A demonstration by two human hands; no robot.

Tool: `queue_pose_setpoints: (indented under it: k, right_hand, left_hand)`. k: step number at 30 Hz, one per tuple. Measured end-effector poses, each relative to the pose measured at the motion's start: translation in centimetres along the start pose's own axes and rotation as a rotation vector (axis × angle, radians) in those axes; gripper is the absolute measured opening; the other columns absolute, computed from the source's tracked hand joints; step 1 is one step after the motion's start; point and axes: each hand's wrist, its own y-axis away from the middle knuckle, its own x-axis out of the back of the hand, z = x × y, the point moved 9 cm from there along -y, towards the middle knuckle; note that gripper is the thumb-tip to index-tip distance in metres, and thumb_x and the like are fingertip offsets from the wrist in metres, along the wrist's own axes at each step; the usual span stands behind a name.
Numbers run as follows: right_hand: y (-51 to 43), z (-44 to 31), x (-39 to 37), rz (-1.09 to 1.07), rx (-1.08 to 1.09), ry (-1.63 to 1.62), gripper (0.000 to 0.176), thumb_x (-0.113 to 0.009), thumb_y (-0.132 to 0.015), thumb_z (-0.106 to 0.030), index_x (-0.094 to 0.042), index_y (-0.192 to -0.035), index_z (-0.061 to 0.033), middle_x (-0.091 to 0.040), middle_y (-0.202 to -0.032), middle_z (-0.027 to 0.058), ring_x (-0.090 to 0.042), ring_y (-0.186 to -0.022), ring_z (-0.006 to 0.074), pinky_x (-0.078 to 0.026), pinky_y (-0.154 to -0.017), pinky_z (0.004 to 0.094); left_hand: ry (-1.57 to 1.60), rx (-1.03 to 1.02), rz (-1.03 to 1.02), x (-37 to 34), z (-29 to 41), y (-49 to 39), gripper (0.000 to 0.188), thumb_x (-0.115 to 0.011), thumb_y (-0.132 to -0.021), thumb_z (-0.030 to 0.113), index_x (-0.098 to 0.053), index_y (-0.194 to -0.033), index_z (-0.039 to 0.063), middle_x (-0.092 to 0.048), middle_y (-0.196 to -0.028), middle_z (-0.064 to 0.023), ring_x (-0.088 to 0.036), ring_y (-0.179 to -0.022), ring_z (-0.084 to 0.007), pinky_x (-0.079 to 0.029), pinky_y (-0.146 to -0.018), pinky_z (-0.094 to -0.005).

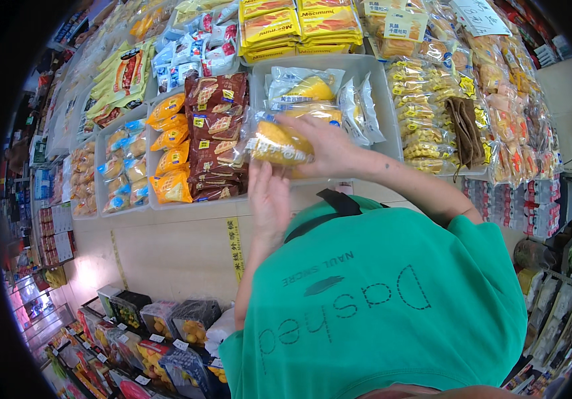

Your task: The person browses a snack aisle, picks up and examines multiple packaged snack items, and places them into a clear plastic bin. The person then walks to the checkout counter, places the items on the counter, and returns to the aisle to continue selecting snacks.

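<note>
My right hand [328, 147] grips a yellow cake in a clear printed wrapper [278, 139], with its fingers over the upper right side. At the wrapper's lower edge, my left hand [272, 199] holds it from below, fingertips against the plastic. The cake is above the left front part of a translucent plastic bin [391, 114]. Inside that bin lie more wrapped yellow cakes [311, 90], and white packets [358, 112] stand on edge along its right side. Part of the bin's near side is hidden by my hands and forearm.
Left of the bin are brown waffle packets [218, 134] and orange packets [171, 149]. Yellow packs [298, 25] are stacked behind. A brown cloth [465, 132] drapes over wrapped snacks [423, 119] on the right. Boxed fruit [193, 321] stands behind me across the tiled floor [166, 249].
</note>
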Motion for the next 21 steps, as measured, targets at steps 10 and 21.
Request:
queue_pose_setpoints:
  k: [10,21]
  right_hand:
    - [2.6,3.9,-3.1,-0.051,0.150,0.194,0.077,-0.074,-0.067,-0.016,-0.044,-0.137,-0.0153,-0.053,-0.108,0.0137,-0.053,-0.103,0.0322,-0.044,-0.085,0.0422]
    - [5.3,2.4,-0.8,0.169,0.258,0.155,0.040,-0.070,-0.078,-0.018,-0.059,-0.115,-0.0096,-0.054,-0.115,0.0108,-0.052,-0.108,0.0298,-0.043,-0.090,0.0421]
  left_hand:
    - [-0.572,-0.427,0.300,2.6,5.3,2.9,0.026,-0.054,-0.091,-0.001,-0.052,-0.117,-0.001,-0.057,-0.112,-0.0122,-0.055,-0.105,-0.0174,-0.045,-0.091,-0.0301]
    - [-1.270,-0.501,-0.133,-3.3,3.2,-1.1,0.029,-0.065,-0.082,0.001,-0.059,-0.111,0.001,-0.054,-0.118,-0.0117,-0.055,-0.108,-0.0232,-0.044,-0.092,-0.0333]
